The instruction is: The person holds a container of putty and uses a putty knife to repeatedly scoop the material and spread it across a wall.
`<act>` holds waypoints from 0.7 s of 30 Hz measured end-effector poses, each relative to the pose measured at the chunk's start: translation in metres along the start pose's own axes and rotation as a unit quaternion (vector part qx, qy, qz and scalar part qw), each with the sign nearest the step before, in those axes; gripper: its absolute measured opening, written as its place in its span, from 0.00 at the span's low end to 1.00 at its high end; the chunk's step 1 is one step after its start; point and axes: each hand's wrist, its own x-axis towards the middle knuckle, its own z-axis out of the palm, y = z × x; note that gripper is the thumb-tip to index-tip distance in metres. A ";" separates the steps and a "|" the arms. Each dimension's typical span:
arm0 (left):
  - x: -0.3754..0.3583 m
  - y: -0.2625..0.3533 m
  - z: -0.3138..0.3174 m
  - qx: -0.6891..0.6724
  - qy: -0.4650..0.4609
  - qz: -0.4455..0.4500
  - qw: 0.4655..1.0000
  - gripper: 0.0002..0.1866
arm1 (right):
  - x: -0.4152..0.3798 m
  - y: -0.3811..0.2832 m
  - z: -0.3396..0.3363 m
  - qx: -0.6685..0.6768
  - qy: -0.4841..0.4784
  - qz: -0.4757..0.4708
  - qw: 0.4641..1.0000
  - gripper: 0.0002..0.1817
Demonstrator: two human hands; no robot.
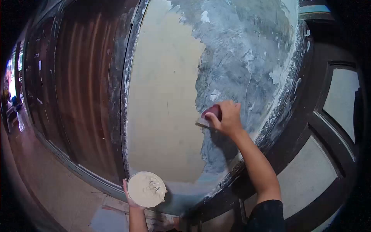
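Observation:
My right hand [228,118] grips a putty knife [211,113] with a dark red handle. Its blade is against the wall, at the ragged border between the smooth cream coat [166,92] and the bare grey plaster [235,58]. Low in front of me, my left hand [129,195] holds up a round tub of putty [146,189] from its side and beneath. The pale paste inside has a rough, scooped patch in its middle. Most of my left fingers are hidden by the tub.
Dark wooden panels [85,89] stand left of the wall section, with a dark frame strip [125,96] between them. On the right is dark woodwork [328,123] with pale panels. A tiled floor [50,178] runs along the lower left, with a pale sheet [108,220] lying on it.

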 end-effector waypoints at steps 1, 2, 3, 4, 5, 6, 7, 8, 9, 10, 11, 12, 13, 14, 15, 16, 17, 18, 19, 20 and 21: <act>0.000 0.004 0.002 0.003 -0.028 -0.011 1.000 0.57 | -0.015 -0.007 0.001 0.003 -0.073 -0.031 0.997 0.21; 0.000 0.008 0.003 0.005 -0.056 -0.021 0.998 0.57 | -0.024 -0.012 0.004 0.007 -0.145 -0.063 0.987 0.21; 0.000 0.010 0.004 0.006 -0.058 -0.019 0.998 0.57 | -0.023 -0.017 0.007 -0.032 -0.152 -0.086 0.984 0.21; -0.001 0.012 0.004 0.007 -0.049 -0.015 0.999 0.57 | -0.015 -0.016 0.009 -0.032 -0.150 -0.087 0.984 0.21; -0.002 0.013 0.005 0.009 -0.039 -0.014 0.999 0.57 | -0.003 -0.011 0.012 -0.034 -0.079 -0.045 0.995 0.21; 0.000 0.009 0.016 -0.065 0.090 0.033 0.993 0.57 | 0.010 -0.008 0.012 -0.036 -0.010 -0.001 0.999 0.21; -0.001 0.012 0.015 -0.031 0.024 0.001 0.999 0.57 | 0.022 -0.007 0.011 -0.024 0.042 0.032 0.998 0.21; -0.003 0.016 0.015 0.001 -0.042 -0.031 0.999 0.58 | 0.023 -0.006 0.006 -0.026 0.042 0.035 0.998 0.21; -0.004 0.017 0.017 0.002 -0.041 -0.033 0.999 0.58 | 0.023 -0.005 0.001 -0.010 0.033 0.034 0.999 0.22; -0.006 0.016 0.021 -0.024 -0.023 -0.032 0.999 0.58 | 0.021 -0.004 -0.003 0.007 0.026 0.033 0.999 0.22; -0.008 0.016 0.023 -0.051 -0.006 -0.029 0.998 0.59 | 0.005 -0.005 -0.002 0.005 -0.023 -0.007 1.000 0.21; -0.010 0.017 0.024 -0.051 -0.008 -0.029 0.998 0.59 | -0.009 -0.009 -0.001 0.005 -0.022 -0.008 1.000 0.21; -0.011 0.018 0.025 -0.063 -0.008 -0.019 0.998 0.58 | -0.021 -0.014 0.000 -0.015 -0.090 -0.052 0.994 0.21; -0.012 0.019 0.026 -0.075 -0.009 -0.010 0.997 0.57 | -0.028 -0.016 0.002 -0.035 -0.158 -0.095 0.982 0.21; -0.009 0.022 0.010 0.039 0.023 0.022 0.999 0.55 | -0.026 -0.013 0.006 -0.046 -0.154 -0.095 0.982 0.21; -0.008 0.025 0.004 0.041 0.022 0.022 0.999 0.55 | -0.018 -0.010 0.007 -0.047 -0.152 -0.093 0.983 0.21; -0.007 0.026 -0.001 0.037 0.028 0.022 0.999 0.54 | -0.004 -0.006 0.009 -0.051 -0.066 -0.036 0.996 0.21; -0.007 0.027 -0.003 0.032 0.035 0.022 0.999 0.53 | 0.008 -0.003 0.009 -0.055 0.020 0.022 0.998 0.22; -0.006 0.028 -0.003 0.037 0.040 0.017 0.998 0.52 | 0.016 -0.002 0.006 -0.033 0.066 0.065 0.995 0.22; -0.006 0.029 -0.001 0.054 0.034 0.016 0.998 0.52 | 0.016 0.002 0.005 -0.019 0.074 0.083 0.994 0.22; -0.008 0.029 0.008 0.053 0.004 0.000 0.999 0.52 | 0.010 0.002 0.001 -0.006 0.038 0.061 0.997 0.22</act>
